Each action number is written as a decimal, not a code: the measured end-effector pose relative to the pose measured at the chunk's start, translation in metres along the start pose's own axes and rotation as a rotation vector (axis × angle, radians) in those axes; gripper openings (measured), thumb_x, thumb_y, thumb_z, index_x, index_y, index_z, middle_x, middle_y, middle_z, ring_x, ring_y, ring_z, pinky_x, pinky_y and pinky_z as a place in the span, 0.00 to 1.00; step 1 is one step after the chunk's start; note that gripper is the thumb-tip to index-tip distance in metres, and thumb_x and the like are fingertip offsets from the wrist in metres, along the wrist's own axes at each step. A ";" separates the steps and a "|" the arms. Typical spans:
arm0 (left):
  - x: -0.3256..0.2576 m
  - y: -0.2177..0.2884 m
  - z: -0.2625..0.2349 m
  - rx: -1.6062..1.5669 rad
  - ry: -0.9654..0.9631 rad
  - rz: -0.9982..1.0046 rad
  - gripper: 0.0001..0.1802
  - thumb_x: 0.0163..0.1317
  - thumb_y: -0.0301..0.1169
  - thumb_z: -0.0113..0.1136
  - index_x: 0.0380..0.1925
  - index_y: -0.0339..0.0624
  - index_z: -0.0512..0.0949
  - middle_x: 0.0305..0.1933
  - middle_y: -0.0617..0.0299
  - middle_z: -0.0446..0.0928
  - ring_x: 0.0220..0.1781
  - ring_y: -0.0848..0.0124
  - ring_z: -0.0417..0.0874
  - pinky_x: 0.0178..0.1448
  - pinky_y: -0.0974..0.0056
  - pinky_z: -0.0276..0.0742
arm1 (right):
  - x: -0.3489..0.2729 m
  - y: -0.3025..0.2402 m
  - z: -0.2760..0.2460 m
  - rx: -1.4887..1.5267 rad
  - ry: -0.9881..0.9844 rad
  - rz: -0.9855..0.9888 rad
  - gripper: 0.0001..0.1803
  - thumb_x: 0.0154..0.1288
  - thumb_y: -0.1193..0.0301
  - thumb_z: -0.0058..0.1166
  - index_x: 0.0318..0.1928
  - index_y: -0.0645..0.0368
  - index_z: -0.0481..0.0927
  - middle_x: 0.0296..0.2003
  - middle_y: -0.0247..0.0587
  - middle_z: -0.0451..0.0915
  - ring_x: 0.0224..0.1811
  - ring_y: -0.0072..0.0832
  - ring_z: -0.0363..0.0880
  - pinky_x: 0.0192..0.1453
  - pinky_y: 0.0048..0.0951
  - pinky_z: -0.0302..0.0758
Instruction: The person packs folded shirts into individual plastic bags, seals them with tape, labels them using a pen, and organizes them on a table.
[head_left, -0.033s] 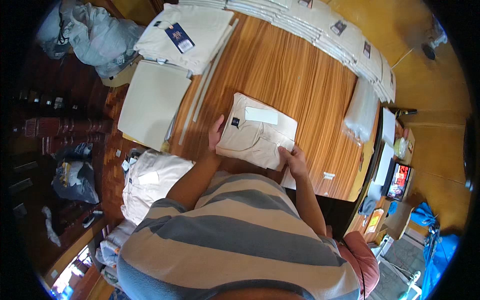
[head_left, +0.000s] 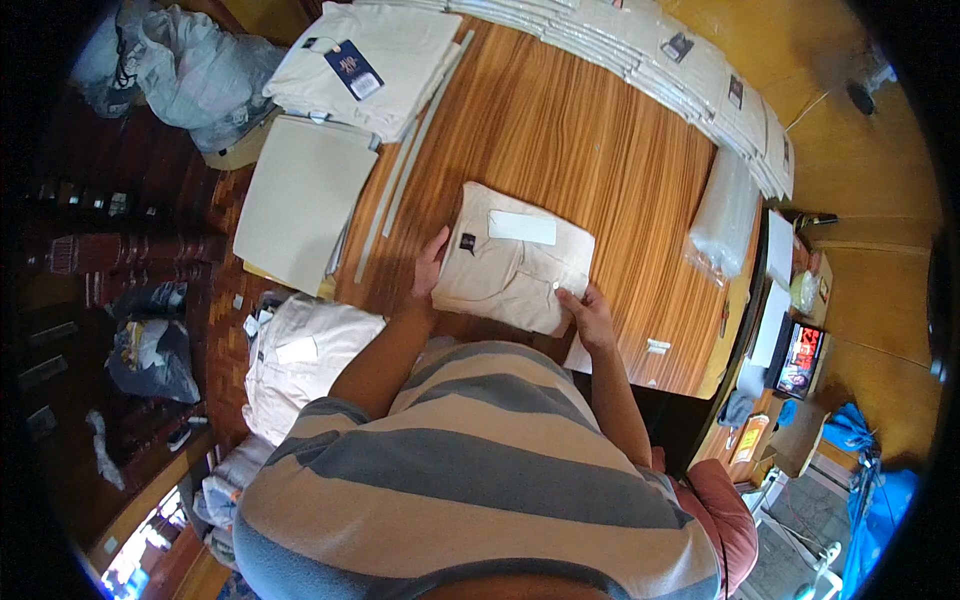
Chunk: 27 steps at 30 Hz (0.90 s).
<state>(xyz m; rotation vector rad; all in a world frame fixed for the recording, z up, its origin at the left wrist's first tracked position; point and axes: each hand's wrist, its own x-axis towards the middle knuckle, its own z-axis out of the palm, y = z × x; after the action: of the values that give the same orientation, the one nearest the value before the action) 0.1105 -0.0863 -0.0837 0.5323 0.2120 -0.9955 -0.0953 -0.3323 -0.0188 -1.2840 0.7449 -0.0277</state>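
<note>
A folded cream garment (head_left: 500,275) lies in front of me at the near side of the wooden table. On it are a blank white card (head_left: 522,228), a small dark label and a button near its right edge. My left hand (head_left: 430,265) holds the garment's left edge, its other fingers partly hidden beneath the cloth. At the lower right corner my right hand (head_left: 592,318) grips the garment, thumb on top and fingers underneath.
Stacked cream garments with a navy tag (head_left: 355,70) and a pile of pale boards (head_left: 305,200) stand at the left. Bagged garments (head_left: 690,75) line the far edge. Clear plastic sleeves (head_left: 722,215) lie at the right. Another cream garment (head_left: 300,365) sits by my left arm.
The view has shifted very slightly. Both hands keep the same hold on the garment, which looks a little flatter.
</note>
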 end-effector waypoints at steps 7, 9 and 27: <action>-0.042 0.023 0.044 0.722 0.230 0.076 0.22 0.72 0.26 0.63 0.65 0.37 0.78 0.53 0.57 0.86 0.53 0.70 0.86 0.61 0.63 0.82 | 0.021 -0.073 -0.001 -0.864 0.260 -0.360 0.23 0.68 0.61 0.72 0.54 0.66 0.85 0.46 0.46 0.89 0.47 0.37 0.88 0.57 0.37 0.82; -0.038 0.026 0.023 0.896 0.147 0.186 0.23 0.70 0.22 0.63 0.65 0.38 0.78 0.52 0.59 0.86 0.53 0.71 0.86 0.59 0.64 0.82 | 0.037 -0.101 0.017 -0.994 0.144 -0.684 0.23 0.67 0.61 0.72 0.56 0.62 0.85 0.50 0.50 0.88 0.52 0.43 0.87 0.60 0.40 0.81; -0.030 0.047 0.023 0.618 0.199 -0.054 0.28 0.68 0.18 0.66 0.68 0.41 0.77 0.56 0.56 0.86 0.54 0.67 0.89 0.56 0.59 0.91 | 0.025 -0.094 0.028 -1.187 -0.063 -0.357 0.17 0.74 0.57 0.60 0.51 0.55 0.84 0.45 0.51 0.87 0.47 0.51 0.87 0.49 0.50 0.85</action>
<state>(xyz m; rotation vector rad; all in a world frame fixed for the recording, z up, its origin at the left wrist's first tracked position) 0.1321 -0.0554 -0.0364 1.1968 0.0909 -1.0580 -0.0261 -0.3484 0.0534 -2.5240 0.4377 0.1935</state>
